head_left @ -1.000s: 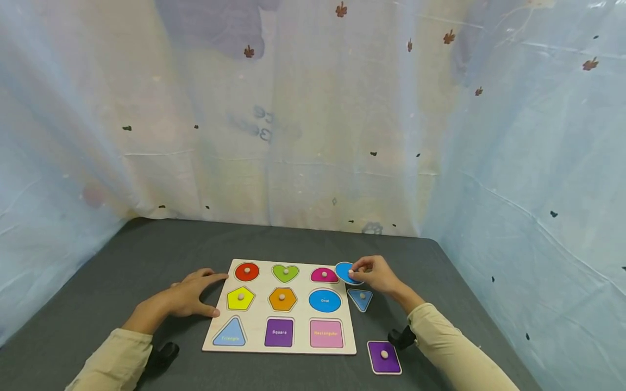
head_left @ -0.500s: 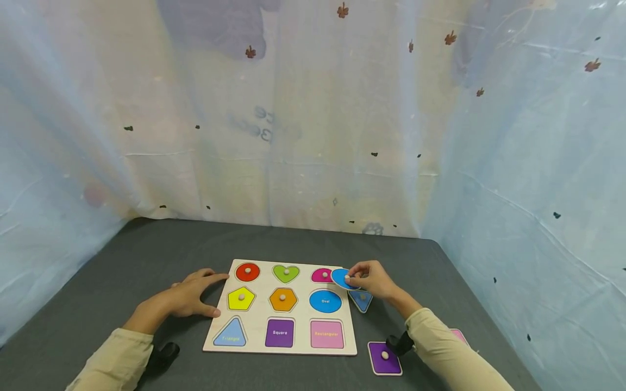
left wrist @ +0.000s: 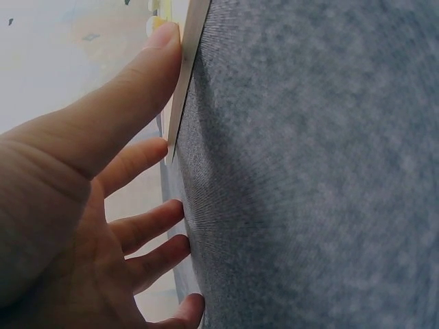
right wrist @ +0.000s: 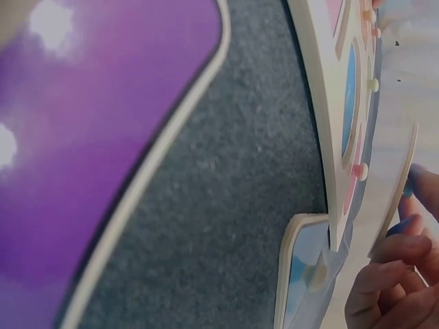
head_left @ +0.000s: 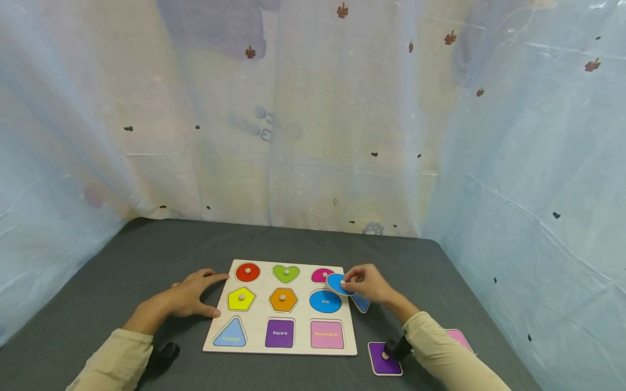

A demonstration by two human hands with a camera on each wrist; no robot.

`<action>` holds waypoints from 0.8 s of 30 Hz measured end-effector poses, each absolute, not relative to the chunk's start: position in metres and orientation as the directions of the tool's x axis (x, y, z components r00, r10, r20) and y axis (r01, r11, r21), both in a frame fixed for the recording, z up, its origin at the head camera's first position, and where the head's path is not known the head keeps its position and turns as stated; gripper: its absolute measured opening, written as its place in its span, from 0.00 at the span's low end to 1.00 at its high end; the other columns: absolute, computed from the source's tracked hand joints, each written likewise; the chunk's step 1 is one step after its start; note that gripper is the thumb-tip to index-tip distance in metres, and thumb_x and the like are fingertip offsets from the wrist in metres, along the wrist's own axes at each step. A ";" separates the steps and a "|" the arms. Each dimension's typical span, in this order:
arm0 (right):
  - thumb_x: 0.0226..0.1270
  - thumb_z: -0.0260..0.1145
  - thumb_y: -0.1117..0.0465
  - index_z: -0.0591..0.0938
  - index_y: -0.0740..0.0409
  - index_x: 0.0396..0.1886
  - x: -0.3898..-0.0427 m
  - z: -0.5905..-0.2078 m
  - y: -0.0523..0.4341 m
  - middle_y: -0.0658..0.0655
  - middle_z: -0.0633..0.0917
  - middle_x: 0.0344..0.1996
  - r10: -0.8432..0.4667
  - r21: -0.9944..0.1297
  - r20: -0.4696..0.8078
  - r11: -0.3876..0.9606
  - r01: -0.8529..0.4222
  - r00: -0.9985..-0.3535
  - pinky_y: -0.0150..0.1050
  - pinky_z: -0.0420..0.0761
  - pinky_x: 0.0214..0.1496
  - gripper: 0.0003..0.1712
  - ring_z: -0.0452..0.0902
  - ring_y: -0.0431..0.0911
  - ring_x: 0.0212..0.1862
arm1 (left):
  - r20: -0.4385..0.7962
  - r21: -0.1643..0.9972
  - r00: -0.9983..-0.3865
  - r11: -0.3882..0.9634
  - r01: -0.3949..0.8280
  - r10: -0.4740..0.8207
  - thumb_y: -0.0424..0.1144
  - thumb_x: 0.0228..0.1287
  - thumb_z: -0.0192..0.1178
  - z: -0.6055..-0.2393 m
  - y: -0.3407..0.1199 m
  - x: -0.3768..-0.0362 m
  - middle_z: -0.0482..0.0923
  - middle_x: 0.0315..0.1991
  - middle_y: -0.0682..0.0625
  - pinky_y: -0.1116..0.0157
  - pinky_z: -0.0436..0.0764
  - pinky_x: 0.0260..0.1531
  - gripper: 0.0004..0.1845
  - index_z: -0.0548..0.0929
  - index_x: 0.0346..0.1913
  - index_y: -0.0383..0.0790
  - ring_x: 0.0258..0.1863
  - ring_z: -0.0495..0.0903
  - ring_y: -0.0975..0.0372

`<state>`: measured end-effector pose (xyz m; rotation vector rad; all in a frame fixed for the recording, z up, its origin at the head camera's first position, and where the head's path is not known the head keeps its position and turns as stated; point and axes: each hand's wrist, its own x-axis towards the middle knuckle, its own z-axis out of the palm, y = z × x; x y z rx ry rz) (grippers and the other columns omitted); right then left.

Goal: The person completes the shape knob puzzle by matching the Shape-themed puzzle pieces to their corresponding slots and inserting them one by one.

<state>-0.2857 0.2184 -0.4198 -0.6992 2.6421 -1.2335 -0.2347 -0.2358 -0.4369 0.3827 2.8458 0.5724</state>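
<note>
A wooden shape puzzle board (head_left: 259,349) lies on the dark table. My right hand (head_left: 374,285) pinches the knob of a blue oval puzzle piece (head_left: 335,281), tilted above the board's right side, just beyond the blue oval recess (head_left: 325,302). In the right wrist view the oval piece (right wrist: 396,199) shows edge-on, raised over the board. My left hand (head_left: 193,294) rests at the board's left edge with fingers spread; in the left wrist view its thumb (left wrist: 164,51) presses the edge. Red circle, green heart, pink half-round, yellow pentagon and orange hexagon pieces sit in the board.
Triangle, square and rectangle recesses fill the board's front row. Right of the board lie a blue triangle piece (head_left: 361,304), a purple square piece (head_left: 385,365) under the wrist strap, and a pink piece (head_left: 459,339) partly behind the sleeve. Patterned sheeting (head_left: 293,136) hangs behind the table.
My right hand has moved left and nearer with the blue oval piece, from beside the half-round to above the oval recess's far edge. The left hand stays put.
</note>
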 end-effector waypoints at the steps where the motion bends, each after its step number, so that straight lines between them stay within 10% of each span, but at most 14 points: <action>1: 0.69 0.69 0.64 0.85 0.69 0.41 -0.285 -0.420 0.218 0.53 0.77 0.25 -0.471 -0.755 0.061 0.555 -0.349 -0.880 0.28 0.73 0.25 0.09 0.71 0.38 0.27 | -0.156 0.404 -0.944 0.891 0.209 0.292 0.59 0.48 0.77 -0.437 -0.236 -0.235 0.62 0.71 0.30 0.19 0.58 0.55 0.52 0.67 0.75 0.46 0.69 0.61 0.32; 24: 0.68 0.70 0.63 0.86 0.67 0.37 -0.277 -0.413 0.205 0.54 0.77 0.24 -0.545 -0.734 0.018 0.562 -0.381 -0.838 0.29 0.73 0.31 0.08 0.72 0.42 0.31 | -0.157 0.408 -0.945 0.890 0.204 0.288 0.58 0.48 0.77 -0.436 -0.235 -0.234 0.62 0.71 0.30 0.19 0.57 0.56 0.52 0.67 0.75 0.46 0.69 0.62 0.32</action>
